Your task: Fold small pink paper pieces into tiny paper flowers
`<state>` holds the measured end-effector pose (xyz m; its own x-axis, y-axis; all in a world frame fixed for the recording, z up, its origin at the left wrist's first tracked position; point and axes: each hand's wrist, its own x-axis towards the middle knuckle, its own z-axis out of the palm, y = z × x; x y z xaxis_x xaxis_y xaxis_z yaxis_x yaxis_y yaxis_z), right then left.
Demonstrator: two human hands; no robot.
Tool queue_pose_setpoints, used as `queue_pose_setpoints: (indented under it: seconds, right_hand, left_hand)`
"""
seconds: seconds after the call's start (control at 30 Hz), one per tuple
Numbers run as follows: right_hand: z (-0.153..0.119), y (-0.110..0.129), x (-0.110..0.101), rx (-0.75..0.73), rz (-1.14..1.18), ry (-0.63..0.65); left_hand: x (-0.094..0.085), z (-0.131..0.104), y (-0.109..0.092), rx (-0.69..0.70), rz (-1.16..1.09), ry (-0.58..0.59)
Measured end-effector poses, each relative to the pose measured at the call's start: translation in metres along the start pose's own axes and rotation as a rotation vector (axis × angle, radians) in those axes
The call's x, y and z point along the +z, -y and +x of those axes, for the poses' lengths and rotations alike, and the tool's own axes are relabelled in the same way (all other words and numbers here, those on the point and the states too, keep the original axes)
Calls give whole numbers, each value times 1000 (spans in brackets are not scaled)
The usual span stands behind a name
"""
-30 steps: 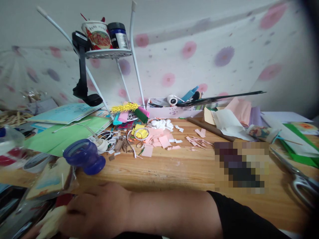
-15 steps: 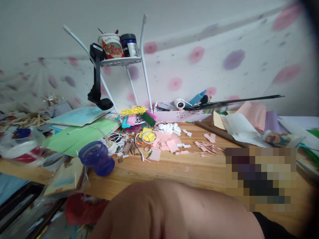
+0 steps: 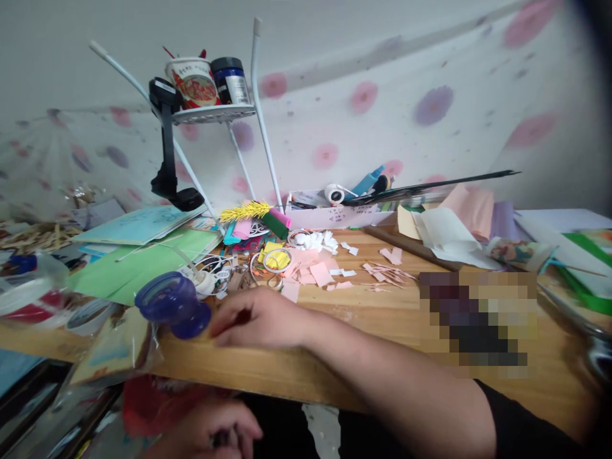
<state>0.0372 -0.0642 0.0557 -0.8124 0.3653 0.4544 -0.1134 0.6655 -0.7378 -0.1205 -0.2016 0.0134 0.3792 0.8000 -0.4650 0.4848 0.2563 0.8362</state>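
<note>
My right hand (image 3: 262, 319) hovers over or rests on the table's front part, just right of a translucent blue-purple cup-like vessel (image 3: 174, 305). Its thumb and forefinger are bent toward the vessel with a gap between them, and no held thing shows; whether the fingertips touch the vessel I cannot tell. Low in the picture, below the table edge, is my left hand (image 3: 210, 430), blurred, with its fingers curled. What it holds, if anything, is hidden. Beyond my right hand lie pink paper pieces (image 3: 321, 275) and a roll of tape (image 3: 277, 259) around yellow paper.
A white rack (image 3: 215, 115) carries a paper tub (image 3: 194, 83) and a dark blue jar (image 3: 230, 80). Green sheets (image 3: 143, 268) and a bagged block (image 3: 112, 347) lie left. A white box (image 3: 325, 218) stands at the back. Scissors (image 3: 581, 328) appear at the right edge.
My right arm has drawn away from the camera, and the hand now shows beside the blue-purple vessel. My left hand has come into view below. The view has shifted slightly to the right.
</note>
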Motion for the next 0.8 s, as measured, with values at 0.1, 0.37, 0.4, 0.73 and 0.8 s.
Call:
queue_pose_setpoints:
  seconds: [0.1, 0.37, 0.4, 0.73, 0.8]
  right_hand:
    - [-20, -41, -32, 143, -358, -85]
    - [-82, -92, -91, 513, -830, -256]
    - [-83, -94, -94, 544, -836, -241]
    - [-100, -85, -124, 741, -645, 49]
    - [-97, -85, -120, 700, -723, 78]
  left_hand:
    - [-21, 14, -27, 54, 67, -32]
    - [-44, 160, -110, 431, 418, -622]
    - [-44, 180, -114, 447, 523, -677]
    - [-24, 234, -96, 621, 673, -629]
    - [-20, 230, -95, 640, 692, -586]
